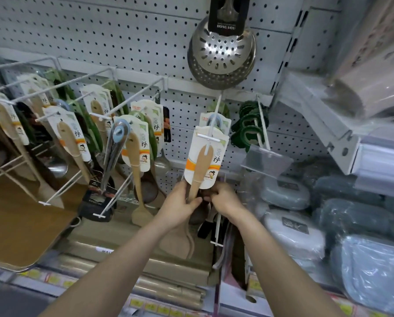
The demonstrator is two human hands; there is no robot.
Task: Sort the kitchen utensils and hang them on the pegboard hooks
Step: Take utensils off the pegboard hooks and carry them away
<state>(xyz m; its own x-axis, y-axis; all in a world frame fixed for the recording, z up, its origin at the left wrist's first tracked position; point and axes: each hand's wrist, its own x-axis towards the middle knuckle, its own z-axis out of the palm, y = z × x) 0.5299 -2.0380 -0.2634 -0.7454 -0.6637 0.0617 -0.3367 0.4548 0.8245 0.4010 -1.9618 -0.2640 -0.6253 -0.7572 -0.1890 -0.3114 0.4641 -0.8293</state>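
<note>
1. Right now your left hand (182,203) is raised in front of the display. Its fingers are curled round the handle of the wooden spatula (199,170) just below its card (192,156), with the thumb laid across the front
2. Your right hand (224,200) sits at the same height, just beside the left, with its fingers curled in toward the handle. The fingertips are tucked against dark goods behind, so you cannot tell whether it grips the handle or something else
3. Both bare forearms rise from the bottom edge and converge on that spot
4. You hold the spatula upright. Below your left hand it passes behind your wrist and is hidden
5. The card's top lies at the crossbar tip of a white hook (215,120) on the pegboard (123,30). Whether the card's hole is over the hook cannot be made out
6. Another carded item hangs behind on that hook, mostly covered
7. To the left, more carded spatulas (70,138) crowd neighbouring hooks. Steel skimmers (221,56) hang above, cut off at the top edge
8. Wrapped grey containers (285,193) on the right are blurred
</note>
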